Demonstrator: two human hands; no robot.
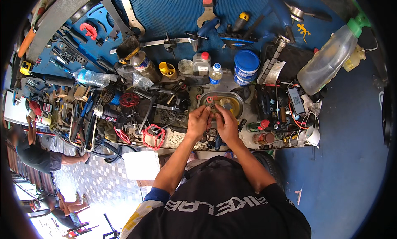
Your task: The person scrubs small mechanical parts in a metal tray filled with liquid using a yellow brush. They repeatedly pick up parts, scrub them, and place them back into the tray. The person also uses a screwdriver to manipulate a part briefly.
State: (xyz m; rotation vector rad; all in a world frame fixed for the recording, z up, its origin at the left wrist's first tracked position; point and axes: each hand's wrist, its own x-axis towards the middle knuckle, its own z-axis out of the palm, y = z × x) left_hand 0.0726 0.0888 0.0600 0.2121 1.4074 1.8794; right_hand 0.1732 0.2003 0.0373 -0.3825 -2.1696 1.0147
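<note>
Our grip is at the fingertips: left hand (199, 122) and right hand (226, 125) nearly meet at mid-frame, fingers curled, though we cannot tell whether either grasps something. Just above the fingertips shows a small red ring (209, 99), over the left part of an oval metal tray (238, 106). We judge the step to be fine handling of a small part; the next move calls for light, steady fingers. Farther out on our desk (247, 139), a clear bottle (215, 75) and blue tubs (247, 62) stand above centre.
</note>
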